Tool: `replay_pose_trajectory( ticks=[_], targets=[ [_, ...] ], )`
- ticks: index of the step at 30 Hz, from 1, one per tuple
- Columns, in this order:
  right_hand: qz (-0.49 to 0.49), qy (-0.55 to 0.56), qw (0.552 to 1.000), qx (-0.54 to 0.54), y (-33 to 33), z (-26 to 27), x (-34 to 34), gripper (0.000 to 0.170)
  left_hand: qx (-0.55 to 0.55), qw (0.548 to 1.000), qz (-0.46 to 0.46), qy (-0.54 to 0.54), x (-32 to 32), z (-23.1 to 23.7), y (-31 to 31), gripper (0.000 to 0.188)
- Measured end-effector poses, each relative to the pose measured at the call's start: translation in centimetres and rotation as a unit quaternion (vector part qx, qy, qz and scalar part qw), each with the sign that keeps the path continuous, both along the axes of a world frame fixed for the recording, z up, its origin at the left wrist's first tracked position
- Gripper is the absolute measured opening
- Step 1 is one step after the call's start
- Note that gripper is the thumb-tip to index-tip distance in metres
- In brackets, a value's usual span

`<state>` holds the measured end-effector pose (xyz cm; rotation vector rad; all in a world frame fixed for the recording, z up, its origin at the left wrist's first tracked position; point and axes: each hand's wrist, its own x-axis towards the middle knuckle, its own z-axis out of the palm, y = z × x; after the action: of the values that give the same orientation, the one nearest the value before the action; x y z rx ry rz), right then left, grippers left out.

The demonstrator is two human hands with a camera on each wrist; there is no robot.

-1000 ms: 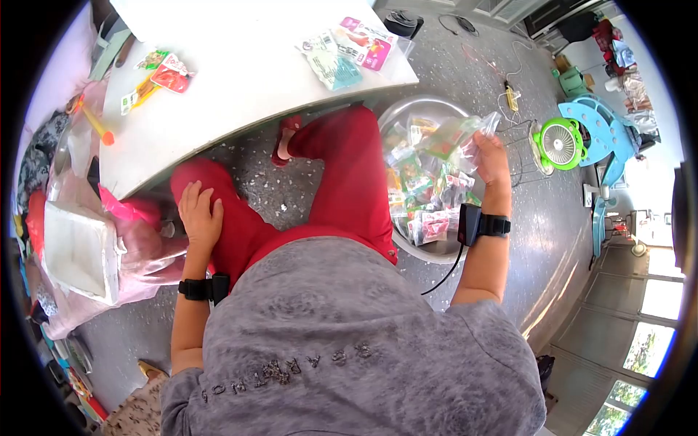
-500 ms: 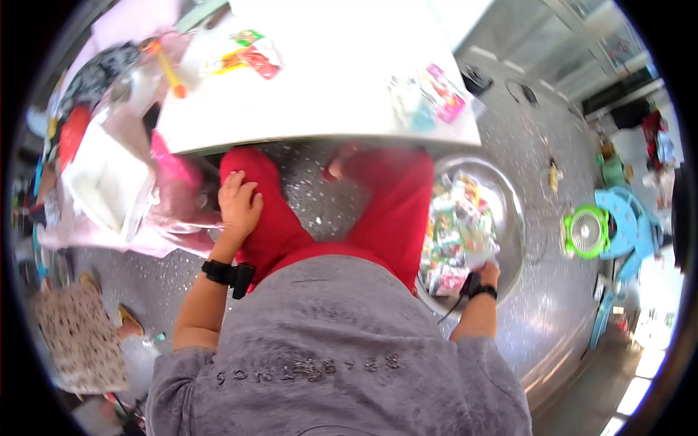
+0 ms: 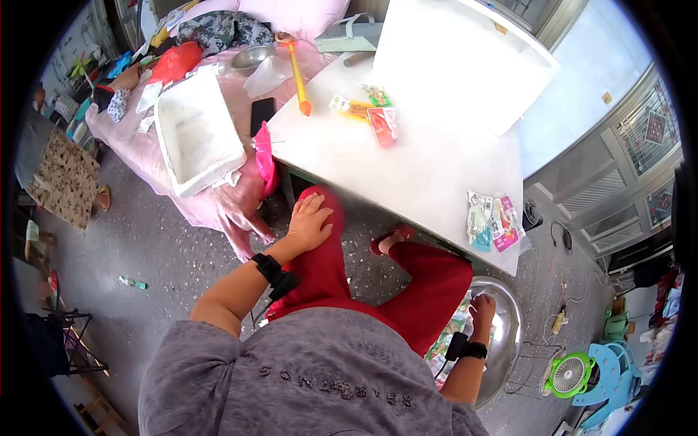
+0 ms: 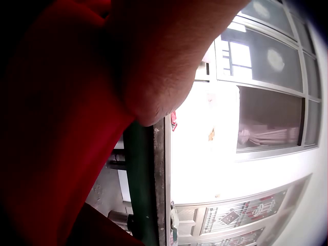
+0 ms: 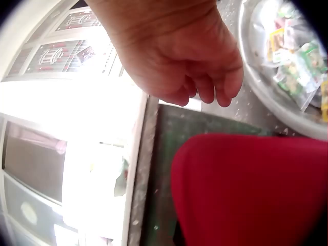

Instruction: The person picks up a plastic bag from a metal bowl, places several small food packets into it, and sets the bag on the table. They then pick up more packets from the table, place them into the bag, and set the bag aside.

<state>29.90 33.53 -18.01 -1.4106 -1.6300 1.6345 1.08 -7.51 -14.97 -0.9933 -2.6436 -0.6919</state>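
My left hand [image 3: 310, 224] rests on the left knee of the red trousers [image 3: 320, 261], its fingers laid over the cloth. In the left wrist view part of that hand [image 4: 164, 66] shows dark against the red fabric. My right hand [image 3: 481, 311] is over the metal basin [image 3: 511, 320], beside the right leg. Its fingers curl loosely with nothing between them, as the right wrist view shows of the hand [image 5: 200, 66]. Small snack packets [image 5: 302, 66] fill part of the basin; in the head view the leg and forearm hide some of them.
On the white table [image 3: 429, 174] lie a few small packets [image 3: 382, 125] at the left and larger packets [image 3: 491, 221] near the right corner. A white foam box [image 3: 236, 156] and a phone [image 3: 262, 112] sit at the left. A green fan [image 3: 571, 375] stands right of the basin.
The head view has swung toward the left side of the room. My right hand held a clear plastic packet, lowered into the basin, and now is without it. My left hand stays on the knee.
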Motion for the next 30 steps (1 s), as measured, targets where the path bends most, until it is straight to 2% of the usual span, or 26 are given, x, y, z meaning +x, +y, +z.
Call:
replay_pose_trajectory(
  ticks=[1, 3, 6, 10, 13, 16, 19, 25, 30],
  targets=[
    [0.031, 0.003, 0.999, 0.021, 0.5, -0.2, -1.8, 0.02, -0.004, 1.0, 0.002, -0.002, -0.4, 0.2, -0.1, 0.033],
    [0.113, -0.022, 0.974, 0.195, 0.5, -0.1, -5.0, 0.022, -0.014, 1.0, 0.012, -0.008, -1.3, 0.3, -0.1, 0.036],
    [0.201, -0.094, 0.884, 0.411, -2.0, 0.6, -8.5, 0.025, -0.036, 0.998, 0.031, -0.038, -2.7, 0.5, -0.3, 0.039],
    [0.275, -0.24, 0.769, 0.524, -4.7, 0.5, -10.3, 0.026, -0.059, 0.993, 0.049, -0.09, -4.2, 1.4, -0.4, 0.042],
    [0.24, -0.28, 0.724, 0.584, -5.1, 0.1, -10.5, 0.027, -0.068, 0.988, 0.064, -0.125, -5.3, 1.5, -0.4, 0.042],
    [0.248, -0.325, 0.753, 0.515, -4.3, 0.2, -11.0, 0.031, -0.091, 0.977, 0.076, -0.178, -6.4, 1.8, -0.2, 0.043],
    [0.259, -0.35, 0.762, 0.48, -3.8, 0.8, -11.4, 0.034, -0.111, 0.971, 0.095, -0.189, -7.0, 1.8, 0.1, 0.039],
    [0.288, -0.403, 0.754, 0.431, -2.6, 1.9, -12.2, 0.038, -0.148, 0.958, 0.091, -0.228, -8.2, 2.1, 0.8, 0.041],
    [0.307, -0.383, 0.762, 0.422, -2.6, 2.8, -11.7, 0.04, -0.153, 0.955, 0.088, -0.237, -8.5, 1.9, 1.0, 0.043]
  ],
)
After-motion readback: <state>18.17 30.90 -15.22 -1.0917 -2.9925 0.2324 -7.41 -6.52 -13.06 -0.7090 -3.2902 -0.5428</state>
